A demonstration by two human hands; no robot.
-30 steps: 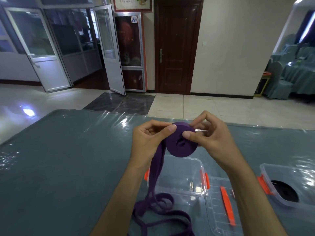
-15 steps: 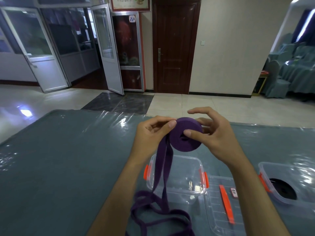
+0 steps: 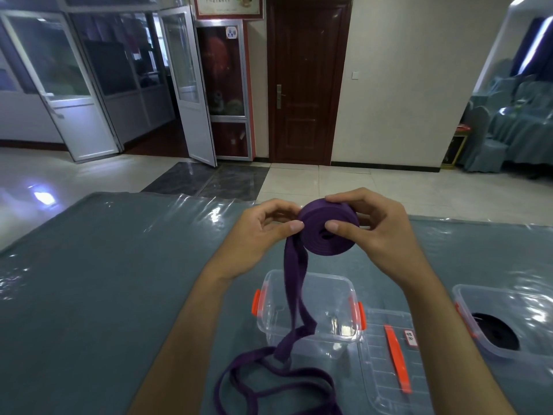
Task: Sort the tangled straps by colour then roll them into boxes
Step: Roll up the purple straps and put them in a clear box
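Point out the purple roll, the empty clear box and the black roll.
purple roll (image 3: pixel 326 232): head view, flat coiled face.
empty clear box (image 3: pixel 335 283): head view, far rim.
black roll (image 3: pixel 496 330): head view, top face.

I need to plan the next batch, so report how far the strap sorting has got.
Done: a black rolled strap already lies in the clear box on the right. In hand: the right hand holds a purple roll while the left hand pinches its feeding strap. Left: a loose purple tail lies unrolled on the table, and the middle box holds no roll.
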